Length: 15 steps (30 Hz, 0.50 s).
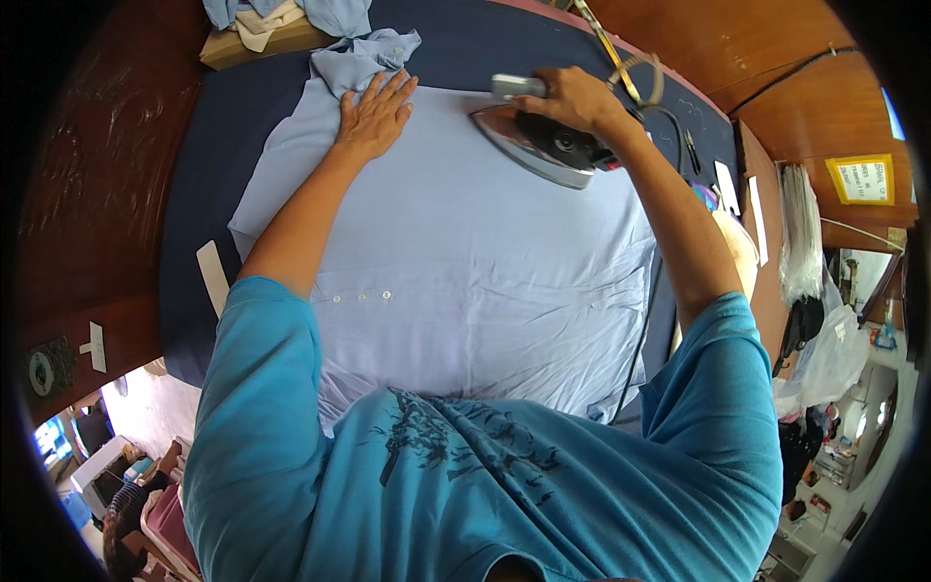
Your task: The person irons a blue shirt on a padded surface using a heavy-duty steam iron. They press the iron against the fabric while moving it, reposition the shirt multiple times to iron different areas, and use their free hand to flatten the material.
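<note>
A light blue button-up shirt point(417, 213) lies spread over the dark cloth of the ironing table point(218, 160), with small white buttons in its nearer part. My left hand point(374, 116) rests flat on its far left part, fingers spread, beside a bunched sleeve or collar point(364, 60). At the far right, my right hand point(572, 97) is wrapped round the handle of a clothes iron point(543, 145). The iron's metal plate is on or just over the cloth; I cannot tell which. Creases run across the shirt's near right part.
Folded garments point(276, 19) sit on a box at the far left. A cord point(669, 121) runs from the iron along the right side. Near the right edge lie a pen point(691, 151) and white strips point(727, 187). Clear plastic bags point(801, 233) hang farther right. Another person is at lower left.
</note>
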Each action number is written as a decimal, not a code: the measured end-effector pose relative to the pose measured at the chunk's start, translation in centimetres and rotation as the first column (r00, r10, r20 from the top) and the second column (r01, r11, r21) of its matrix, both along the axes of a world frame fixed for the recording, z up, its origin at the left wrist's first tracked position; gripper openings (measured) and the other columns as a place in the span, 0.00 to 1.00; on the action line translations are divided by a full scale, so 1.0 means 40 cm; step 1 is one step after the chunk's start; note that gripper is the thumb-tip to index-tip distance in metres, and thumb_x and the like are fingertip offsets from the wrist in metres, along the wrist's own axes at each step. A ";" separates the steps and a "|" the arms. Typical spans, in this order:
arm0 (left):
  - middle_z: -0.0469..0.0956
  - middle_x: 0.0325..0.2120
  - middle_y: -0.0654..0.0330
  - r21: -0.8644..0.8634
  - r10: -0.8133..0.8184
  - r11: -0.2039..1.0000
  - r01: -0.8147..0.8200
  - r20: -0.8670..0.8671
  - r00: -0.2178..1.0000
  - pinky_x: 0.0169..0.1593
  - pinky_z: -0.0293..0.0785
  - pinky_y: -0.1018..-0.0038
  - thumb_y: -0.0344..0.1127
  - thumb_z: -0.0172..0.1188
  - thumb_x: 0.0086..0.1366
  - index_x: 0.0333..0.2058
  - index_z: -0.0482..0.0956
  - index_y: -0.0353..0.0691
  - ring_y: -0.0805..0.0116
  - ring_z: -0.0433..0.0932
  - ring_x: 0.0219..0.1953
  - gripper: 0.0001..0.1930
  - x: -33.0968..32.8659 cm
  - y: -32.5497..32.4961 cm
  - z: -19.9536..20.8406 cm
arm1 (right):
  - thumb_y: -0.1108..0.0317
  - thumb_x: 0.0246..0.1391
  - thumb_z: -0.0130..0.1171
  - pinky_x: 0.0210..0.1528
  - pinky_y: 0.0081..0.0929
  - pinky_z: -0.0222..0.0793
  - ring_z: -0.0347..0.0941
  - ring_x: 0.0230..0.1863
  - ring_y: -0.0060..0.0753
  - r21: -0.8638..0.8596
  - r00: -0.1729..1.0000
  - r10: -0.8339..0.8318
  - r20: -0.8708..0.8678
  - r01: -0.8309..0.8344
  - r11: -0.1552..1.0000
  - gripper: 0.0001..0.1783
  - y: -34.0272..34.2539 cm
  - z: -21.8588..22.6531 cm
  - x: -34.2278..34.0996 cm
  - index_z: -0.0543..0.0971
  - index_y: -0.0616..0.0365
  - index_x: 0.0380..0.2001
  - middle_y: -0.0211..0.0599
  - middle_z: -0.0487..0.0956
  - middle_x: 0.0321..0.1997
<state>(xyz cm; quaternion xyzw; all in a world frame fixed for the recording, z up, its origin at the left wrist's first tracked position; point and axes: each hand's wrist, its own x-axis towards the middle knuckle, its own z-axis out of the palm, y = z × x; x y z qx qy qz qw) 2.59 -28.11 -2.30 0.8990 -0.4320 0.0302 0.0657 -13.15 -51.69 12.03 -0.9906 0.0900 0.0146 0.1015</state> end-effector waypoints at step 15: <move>0.72 0.46 0.63 -0.145 -0.155 0.982 0.123 -0.237 0.959 0.60 0.47 0.56 0.36 0.55 0.56 0.50 0.73 0.49 0.67 0.68 0.52 0.20 -0.400 0.403 0.103 | 0.38 0.46 0.53 0.35 0.40 0.72 0.76 0.32 0.52 0.017 0.950 0.272 -0.154 -0.273 0.962 0.31 0.270 0.024 -0.009 0.78 0.59 0.35 0.53 0.78 0.29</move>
